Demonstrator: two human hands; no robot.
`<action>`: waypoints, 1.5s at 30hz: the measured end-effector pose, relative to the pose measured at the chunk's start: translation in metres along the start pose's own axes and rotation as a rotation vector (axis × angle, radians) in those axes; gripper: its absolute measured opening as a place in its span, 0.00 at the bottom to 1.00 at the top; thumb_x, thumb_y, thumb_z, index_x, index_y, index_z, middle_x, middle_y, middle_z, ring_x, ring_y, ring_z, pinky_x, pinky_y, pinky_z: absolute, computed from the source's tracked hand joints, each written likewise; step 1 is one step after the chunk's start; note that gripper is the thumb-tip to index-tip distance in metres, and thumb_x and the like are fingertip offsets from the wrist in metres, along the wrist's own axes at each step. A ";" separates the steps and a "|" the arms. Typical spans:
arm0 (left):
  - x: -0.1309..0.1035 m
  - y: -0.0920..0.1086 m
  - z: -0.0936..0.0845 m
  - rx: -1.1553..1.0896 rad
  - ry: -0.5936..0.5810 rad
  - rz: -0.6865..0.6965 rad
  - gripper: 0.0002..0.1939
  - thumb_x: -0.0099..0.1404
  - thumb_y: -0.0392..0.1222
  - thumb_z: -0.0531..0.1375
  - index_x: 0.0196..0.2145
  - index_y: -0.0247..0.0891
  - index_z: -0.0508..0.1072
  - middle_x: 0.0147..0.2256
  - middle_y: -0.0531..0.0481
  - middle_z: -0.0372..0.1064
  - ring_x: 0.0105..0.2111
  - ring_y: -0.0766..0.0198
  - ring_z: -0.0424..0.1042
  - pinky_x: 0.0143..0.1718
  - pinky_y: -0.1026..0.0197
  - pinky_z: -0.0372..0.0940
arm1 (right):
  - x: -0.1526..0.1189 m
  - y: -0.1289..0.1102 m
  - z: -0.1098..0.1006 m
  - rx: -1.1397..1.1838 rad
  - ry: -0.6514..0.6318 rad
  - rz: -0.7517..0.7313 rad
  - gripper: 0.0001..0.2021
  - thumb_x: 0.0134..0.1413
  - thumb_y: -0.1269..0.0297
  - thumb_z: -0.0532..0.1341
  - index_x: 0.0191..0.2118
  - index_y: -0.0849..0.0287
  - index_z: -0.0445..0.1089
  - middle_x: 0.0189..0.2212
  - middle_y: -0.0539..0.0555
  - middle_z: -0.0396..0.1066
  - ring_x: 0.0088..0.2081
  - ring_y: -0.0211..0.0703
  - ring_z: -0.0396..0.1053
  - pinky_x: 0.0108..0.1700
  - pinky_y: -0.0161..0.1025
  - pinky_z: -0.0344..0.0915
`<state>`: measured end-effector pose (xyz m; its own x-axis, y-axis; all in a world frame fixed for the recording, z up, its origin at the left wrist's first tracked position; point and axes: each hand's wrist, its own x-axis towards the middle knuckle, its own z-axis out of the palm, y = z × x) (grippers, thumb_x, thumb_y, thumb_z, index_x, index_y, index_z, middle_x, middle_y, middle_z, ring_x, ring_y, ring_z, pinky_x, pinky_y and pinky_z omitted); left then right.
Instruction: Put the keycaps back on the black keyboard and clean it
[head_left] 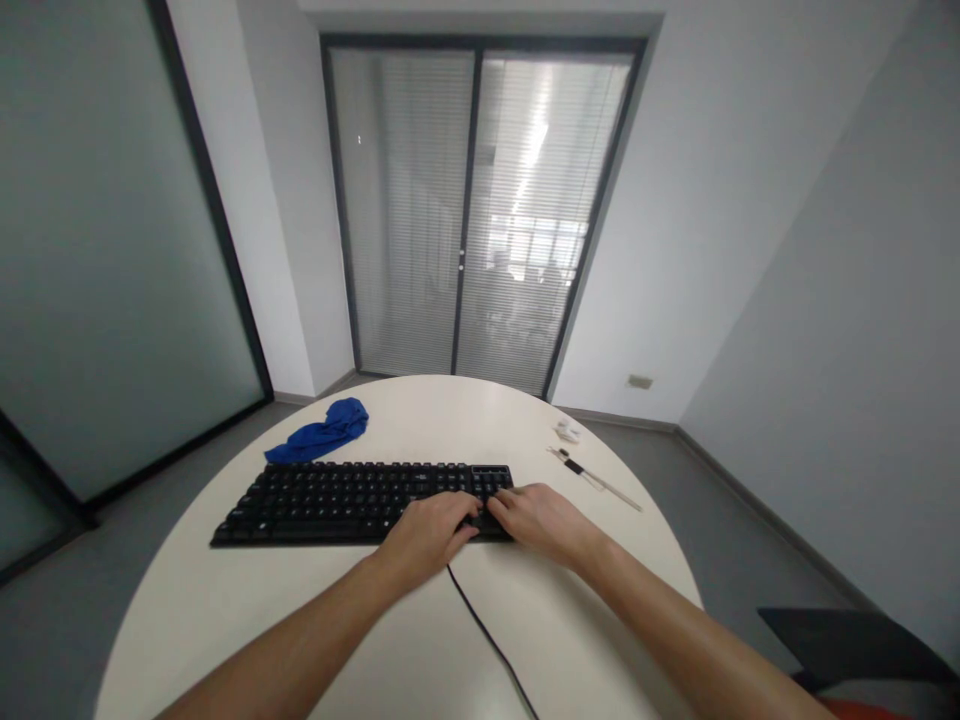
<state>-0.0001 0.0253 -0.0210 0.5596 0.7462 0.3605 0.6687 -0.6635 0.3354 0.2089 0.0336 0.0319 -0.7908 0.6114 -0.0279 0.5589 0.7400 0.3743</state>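
A black keyboard point(322, 505) lies flat on the round white table point(300, 620). Both hands are at its right end. My left hand point(427, 535) rests on the keys near the arrow-key area, its fingers bent and the thumb close to the fingertips. My right hand point(536, 515) is just beside it, over the number pad, with curled fingers touching the keyboard's right part. What lies between the fingertips of either hand is too small to make out. A black cable point(484, 630) runs from below my left hand toward the table's near edge.
A crumpled blue cloth point(322, 432) lies behind the keyboard's left part. At the table's right are a thin stick-like tool point(600, 480) with a black part and a small white item point(568, 432). A dark chair point(855, 645) stands at the lower right.
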 end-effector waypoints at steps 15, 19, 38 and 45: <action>0.000 0.000 0.001 -0.007 0.006 0.001 0.10 0.69 0.38 0.60 0.48 0.40 0.70 0.46 0.50 0.75 0.47 0.57 0.74 0.49 0.55 0.69 | -0.001 -0.004 0.015 -0.004 0.021 0.001 0.11 0.61 0.79 0.54 0.46 0.69 0.71 0.44 0.68 0.76 0.42 0.52 0.78 0.37 0.40 0.75; 0.000 -0.001 0.002 -0.005 0.004 0.004 0.10 0.68 0.38 0.61 0.47 0.40 0.70 0.46 0.50 0.75 0.47 0.57 0.74 0.49 0.55 0.69 | 0.000 -0.003 0.014 0.007 0.011 0.005 0.11 0.61 0.79 0.55 0.46 0.68 0.71 0.43 0.67 0.77 0.40 0.52 0.78 0.35 0.40 0.74; -0.001 -0.003 0.006 -0.004 0.076 0.028 0.09 0.68 0.37 0.61 0.47 0.40 0.71 0.48 0.49 0.75 0.49 0.58 0.74 0.50 0.55 0.70 | -0.037 0.104 0.059 0.297 0.064 0.859 0.17 0.65 0.64 0.51 0.43 0.61 0.78 0.39 0.63 0.78 0.42 0.51 0.75 0.43 0.40 0.65; -0.001 -0.002 0.005 -0.005 0.069 0.022 0.10 0.68 0.37 0.60 0.47 0.39 0.71 0.48 0.49 0.75 0.48 0.58 0.74 0.50 0.54 0.70 | -0.042 0.099 0.089 0.284 0.062 0.939 0.15 0.62 0.61 0.56 0.43 0.61 0.78 0.44 0.64 0.76 0.45 0.51 0.72 0.45 0.40 0.65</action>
<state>0.0006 0.0266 -0.0266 0.5390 0.7258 0.4274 0.6536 -0.6805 0.3312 0.3194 0.1066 -0.0120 -0.0012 0.9758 0.2186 0.9998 0.0052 -0.0177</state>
